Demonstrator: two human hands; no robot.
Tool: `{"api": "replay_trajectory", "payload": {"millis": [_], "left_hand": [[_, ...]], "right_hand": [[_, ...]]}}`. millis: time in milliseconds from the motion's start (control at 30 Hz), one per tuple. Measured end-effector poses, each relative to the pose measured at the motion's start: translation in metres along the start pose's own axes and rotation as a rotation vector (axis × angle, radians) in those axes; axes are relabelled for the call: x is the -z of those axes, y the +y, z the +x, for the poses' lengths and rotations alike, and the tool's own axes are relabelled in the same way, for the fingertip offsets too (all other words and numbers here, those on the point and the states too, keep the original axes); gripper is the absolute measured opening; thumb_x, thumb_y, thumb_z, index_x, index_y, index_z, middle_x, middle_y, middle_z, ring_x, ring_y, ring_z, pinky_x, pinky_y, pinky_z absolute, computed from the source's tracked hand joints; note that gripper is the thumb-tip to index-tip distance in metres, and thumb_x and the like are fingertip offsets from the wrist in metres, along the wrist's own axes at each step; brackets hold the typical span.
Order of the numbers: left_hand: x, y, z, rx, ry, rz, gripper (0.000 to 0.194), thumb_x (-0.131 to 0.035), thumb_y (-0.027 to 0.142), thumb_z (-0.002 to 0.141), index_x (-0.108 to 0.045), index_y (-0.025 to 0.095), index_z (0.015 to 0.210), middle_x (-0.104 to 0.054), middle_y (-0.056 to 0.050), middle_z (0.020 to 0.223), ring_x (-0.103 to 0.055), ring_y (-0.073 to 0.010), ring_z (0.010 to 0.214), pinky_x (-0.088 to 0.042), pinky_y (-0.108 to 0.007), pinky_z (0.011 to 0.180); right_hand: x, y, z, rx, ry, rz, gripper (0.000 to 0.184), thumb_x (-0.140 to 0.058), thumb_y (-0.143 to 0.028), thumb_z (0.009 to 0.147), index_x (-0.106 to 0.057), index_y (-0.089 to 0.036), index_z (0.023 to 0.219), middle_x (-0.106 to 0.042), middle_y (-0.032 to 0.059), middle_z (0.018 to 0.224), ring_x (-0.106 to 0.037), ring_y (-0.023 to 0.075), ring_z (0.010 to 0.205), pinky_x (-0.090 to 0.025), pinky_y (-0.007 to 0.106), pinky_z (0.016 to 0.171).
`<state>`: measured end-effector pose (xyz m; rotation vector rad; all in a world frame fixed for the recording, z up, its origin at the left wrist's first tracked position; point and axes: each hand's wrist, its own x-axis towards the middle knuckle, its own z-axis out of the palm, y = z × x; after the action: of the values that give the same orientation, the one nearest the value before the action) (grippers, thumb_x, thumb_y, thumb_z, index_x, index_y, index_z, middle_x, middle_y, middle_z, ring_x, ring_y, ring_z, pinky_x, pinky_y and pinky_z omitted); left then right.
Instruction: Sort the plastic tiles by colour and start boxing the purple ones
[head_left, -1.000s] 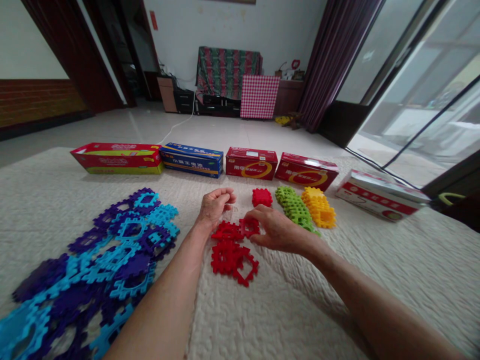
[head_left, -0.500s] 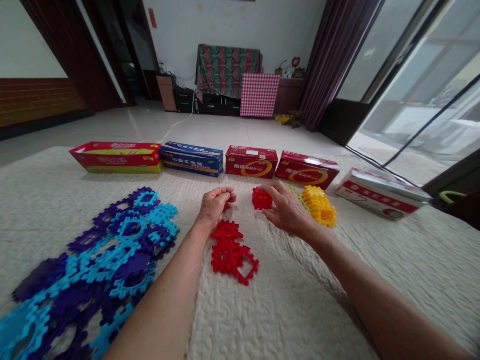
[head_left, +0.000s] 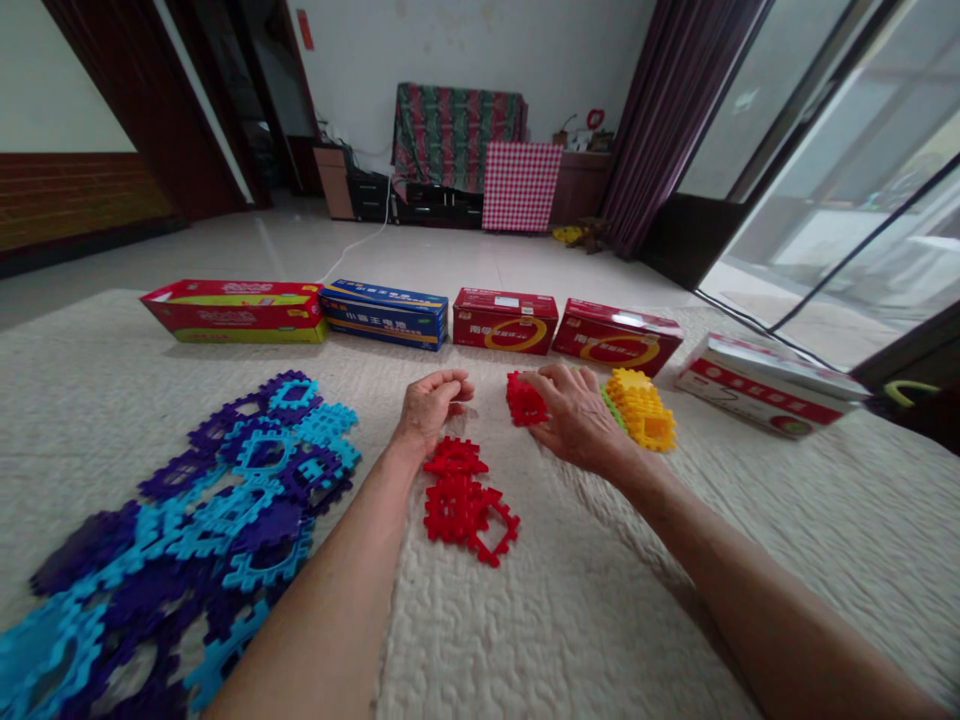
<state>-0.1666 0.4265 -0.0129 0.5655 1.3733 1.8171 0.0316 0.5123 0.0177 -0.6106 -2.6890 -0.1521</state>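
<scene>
My right hand [head_left: 574, 412] is closed around the right side of a short stack of red toothed plastic building tiles [head_left: 526, 398]; its palm hides part of the stack. To the left, my left hand [head_left: 435, 408] hovers with its fingers curled in toward the thumb, and I see nothing between them. Just below it lies a loose group of red interlocking tiles [head_left: 454, 500], one with a diamond-shaped opening. Beyond my right hand, a green row of tiles [head_left: 613, 408] is mostly covered, beside a stack of yellow tiles [head_left: 642, 412].
A wide heap of purple and light blue tiles [head_left: 255, 505] spreads over the left of the quilted cover [head_left: 600, 620]. Along the far side stand a red-and-green box [head_left: 244, 315], a blue box [head_left: 386, 318], two red boxes [head_left: 504, 322] and a white-and-red box [head_left: 769, 388].
My right hand has shifted slightly and stays on the red stack, whose tiles now sit a little turned. My left hand has hardly moved.
</scene>
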Motion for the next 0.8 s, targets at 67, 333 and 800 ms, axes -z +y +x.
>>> {"api": "replay_trajectory", "payload": {"millis": [67,333,800], "left_hand": [[0.002,0.001,0.000,0.012,0.007,-0.069,0.022,-0.063,0.016,0.062,-0.068,0.013,0.083,-0.069,-0.003,0.070,-0.065,-0.0132,0.065,-0.047,-0.020,0.052],[0.009,0.003,0.006,0.048,0.038,-0.258,0.024,-0.059,0.011,0.064,-0.064,0.015,0.087,-0.068,0.000,0.069,-0.065,-0.0110,0.064,-0.046,-0.019,0.055],[0.004,0.002,0.003,0.035,-0.025,-0.124,0.023,-0.060,0.013,0.064,-0.067,0.012,0.086,-0.068,-0.003,0.067,-0.064,-0.0129,0.062,-0.043,-0.021,0.054]], "right_hand": [[0.004,-0.005,0.001,0.011,0.007,0.021,0.049,-0.062,-0.024,0.080,-0.050,-0.018,0.127,-0.053,0.0153,0.121,-0.048,0.0299,0.106,-0.034,0.048,0.095],[0.015,-0.049,-0.001,0.121,-0.125,0.480,0.022,-0.058,-0.017,0.084,-0.061,-0.017,0.106,-0.061,0.0097,0.105,-0.059,0.0192,0.092,-0.047,0.034,0.083],[-0.007,-0.062,-0.002,0.144,-0.251,0.468,0.021,-0.048,-0.012,0.088,-0.066,-0.015,0.099,-0.063,0.0061,0.089,-0.057,0.0140,0.076,-0.041,0.026,0.069]]}}
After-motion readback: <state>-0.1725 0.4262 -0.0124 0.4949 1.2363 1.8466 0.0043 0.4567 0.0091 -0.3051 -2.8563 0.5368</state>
